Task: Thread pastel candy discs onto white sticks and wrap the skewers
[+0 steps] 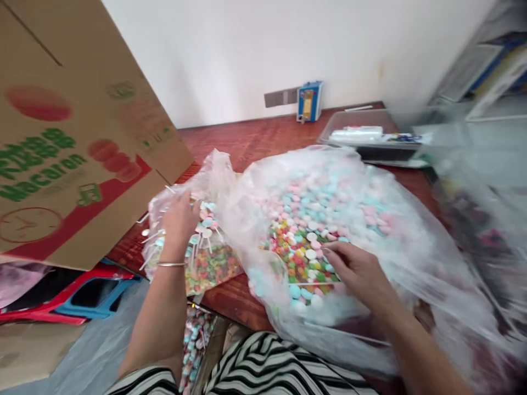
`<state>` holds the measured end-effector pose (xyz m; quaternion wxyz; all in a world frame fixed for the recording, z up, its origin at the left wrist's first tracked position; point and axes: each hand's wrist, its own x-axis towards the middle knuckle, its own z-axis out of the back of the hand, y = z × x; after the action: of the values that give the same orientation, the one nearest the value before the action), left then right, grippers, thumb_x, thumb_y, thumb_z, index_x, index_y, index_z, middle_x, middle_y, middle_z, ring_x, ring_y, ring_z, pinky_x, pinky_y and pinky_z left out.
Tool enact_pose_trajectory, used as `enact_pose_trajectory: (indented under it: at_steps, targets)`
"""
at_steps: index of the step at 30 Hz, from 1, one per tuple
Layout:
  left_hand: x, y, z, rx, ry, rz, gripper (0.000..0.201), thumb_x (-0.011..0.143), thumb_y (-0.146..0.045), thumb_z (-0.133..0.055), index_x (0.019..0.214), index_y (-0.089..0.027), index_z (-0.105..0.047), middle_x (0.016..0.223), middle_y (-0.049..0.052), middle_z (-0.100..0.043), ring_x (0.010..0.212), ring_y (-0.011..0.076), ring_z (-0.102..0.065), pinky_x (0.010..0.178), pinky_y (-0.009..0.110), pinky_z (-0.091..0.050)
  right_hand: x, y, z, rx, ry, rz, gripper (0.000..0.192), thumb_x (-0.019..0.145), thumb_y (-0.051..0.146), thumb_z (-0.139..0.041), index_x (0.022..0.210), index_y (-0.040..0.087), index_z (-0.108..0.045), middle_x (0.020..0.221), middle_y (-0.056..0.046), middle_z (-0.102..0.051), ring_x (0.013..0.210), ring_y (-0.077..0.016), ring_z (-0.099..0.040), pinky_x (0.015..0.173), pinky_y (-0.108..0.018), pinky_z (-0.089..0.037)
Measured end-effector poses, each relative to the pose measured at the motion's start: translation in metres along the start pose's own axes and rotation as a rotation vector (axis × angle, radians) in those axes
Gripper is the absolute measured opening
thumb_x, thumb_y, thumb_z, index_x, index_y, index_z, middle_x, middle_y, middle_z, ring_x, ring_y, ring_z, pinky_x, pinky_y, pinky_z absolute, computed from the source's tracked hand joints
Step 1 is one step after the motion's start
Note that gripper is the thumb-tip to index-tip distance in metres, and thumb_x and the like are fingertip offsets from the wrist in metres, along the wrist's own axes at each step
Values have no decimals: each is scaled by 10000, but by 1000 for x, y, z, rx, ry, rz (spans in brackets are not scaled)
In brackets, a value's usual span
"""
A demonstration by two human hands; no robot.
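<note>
A big clear plastic bag full of pastel pink, blue and white lollipop candies lies on the wooden table. My right hand reaches into its mouth, fingers resting on the candies; whether it holds one is unclear. A smaller clear bag with lollipops on white sticks and coloured candy lies to the left. My left hand, a thin bangle on its wrist, presses into that small bag among the sticks.
A large cardboard box printed "Macaron" leans at the left, above a red and blue stool. A clear tray sits at the back right, a blue box by the wall. More lollipops lie below the table edge.
</note>
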<state>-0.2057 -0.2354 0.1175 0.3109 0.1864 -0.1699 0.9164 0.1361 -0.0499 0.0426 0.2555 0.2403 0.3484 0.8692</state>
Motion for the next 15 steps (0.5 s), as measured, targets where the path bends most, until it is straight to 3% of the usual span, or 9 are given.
enact_pose_trajectory:
  at_steps: [1, 3, 5, 7, 9, 12, 15]
  targets:
    - [2, 11, -9, 103, 90, -15, 253, 889, -315, -495, 961, -119, -639, 966, 132, -627, 1009, 305, -577, 860, 431, -477, -1, 1, 2, -33, 100, -1, 231, 926, 267, -460, 840, 207, -665, 783, -11, -697, 699, -160, -627, 646, -252, -442]
    - [-1, 28, -19, 196, 134, -18, 273, 907, -284, -460, 982, -102, -649, 985, 149, -628, 1021, 320, -576, 857, 450, -481, -3, 6, 6, -124, 324, 7, 215, 894, 208, -485, 740, 206, -635, 700, 7, -647, 646, -143, -582, 601, -239, -391]
    - [-8, 37, -19, 176, 75, -32, 281, 900, -299, -499, 1052, -118, -651, 1058, 142, -630, 1025, 313, -586, 868, 448, -487, -7, 14, 6, -222, 487, 25, 184, 857, 187, -539, 687, 203, -606, 691, 11, -621, 631, -135, -558, 571, -232, -342]
    - [-16, 35, -11, 122, -35, -52, 307, 879, -327, -560, 1114, -149, -646, 1154, 130, -620, 1062, 310, -585, 889, 447, -489, -11, 23, 1, -335, 527, 43, 127, 844, 185, -573, 724, 201, -612, 772, -5, -632, 651, -138, -564, 554, -237, -299]
    - [-25, 21, 2, 62, -176, -74, 315, 870, -327, -591, 1127, -156, -653, 1203, 130, -620, 1118, 308, -572, 926, 455, -480, -15, 29, -8, -460, 505, 54, 103, 852, 149, -556, 801, 204, -626, 849, -25, -632, 668, -146, -575, 538, -248, -256]
    - [-43, -19, 21, -126, -367, -152, 269, 877, -303, -601, 1079, -143, -682, 1128, 124, -672, 1109, 259, -588, 983, 426, -457, -15, 29, -15, -529, 483, 51, 165, 864, 91, -517, 816, 206, -625, 861, -27, -616, 665, -146, -575, 525, -256, -229]
    - [-71, -69, 27, -486, -279, -206, 182, 893, -276, -580, 992, -174, -694, 1001, 60, -710, 960, 181, -637, 908, 340, -494, -10, 21, -7, -384, 413, 12, 168, 896, 131, -527, 774, 203, -618, 869, -18, -606, 721, -148, -582, 573, -242, -313]
